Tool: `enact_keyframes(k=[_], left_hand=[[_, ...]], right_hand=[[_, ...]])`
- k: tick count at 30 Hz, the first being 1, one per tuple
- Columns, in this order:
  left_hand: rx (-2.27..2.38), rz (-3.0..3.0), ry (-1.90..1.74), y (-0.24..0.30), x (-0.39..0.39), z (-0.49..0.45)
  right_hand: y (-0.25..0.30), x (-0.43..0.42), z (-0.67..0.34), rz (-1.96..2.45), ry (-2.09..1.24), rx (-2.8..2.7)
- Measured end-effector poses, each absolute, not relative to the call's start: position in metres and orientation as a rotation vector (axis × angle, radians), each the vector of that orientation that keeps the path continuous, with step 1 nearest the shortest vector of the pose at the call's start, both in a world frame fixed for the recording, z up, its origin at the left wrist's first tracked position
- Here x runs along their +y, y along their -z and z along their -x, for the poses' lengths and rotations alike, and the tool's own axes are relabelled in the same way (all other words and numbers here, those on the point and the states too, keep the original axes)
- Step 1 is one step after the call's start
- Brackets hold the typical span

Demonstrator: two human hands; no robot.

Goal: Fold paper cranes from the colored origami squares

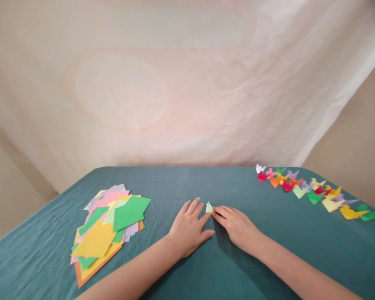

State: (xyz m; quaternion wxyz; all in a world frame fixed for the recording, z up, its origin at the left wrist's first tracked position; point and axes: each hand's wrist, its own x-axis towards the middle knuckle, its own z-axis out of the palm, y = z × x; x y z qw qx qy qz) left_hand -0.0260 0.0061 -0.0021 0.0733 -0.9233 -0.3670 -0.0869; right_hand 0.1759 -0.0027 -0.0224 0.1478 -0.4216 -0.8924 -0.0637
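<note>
A small light green folded paper bird (208, 207) sits upright on the cloth between my hands, its pointed tip facing up. My right hand (237, 227) reaches in from the right, fingers pressed together on the bird's lower right side. My left hand (191, 228) rests at the bird's left with its fingers spread. The left index fingertip comes close to the bird's base; I cannot tell whether it touches. The thumb points right, below the bird.
On the left lies a loose pile of coloured paper sheets (95, 239). Rows of folded paper birds (315, 196) in many colours stand along the right side. A dark green cloth (181, 183) covers the table, and a pale curtain (187, 91) hangs behind it.
</note>
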Motion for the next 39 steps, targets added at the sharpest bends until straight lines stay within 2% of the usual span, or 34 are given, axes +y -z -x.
enact_keyframes(k=[29, 39], left_hand=[[-1.148, 2.757, 0.284, 0.005, 0.005, 0.032], [-1.143, 2.773, 0.283, 0.006, 0.003, 0.032]], right_hand=[[0.019, -0.001, -0.183, 1.236, 0.071, -2.596], [0.026, -0.004, -0.187, 1.198, 0.16, -2.586]])
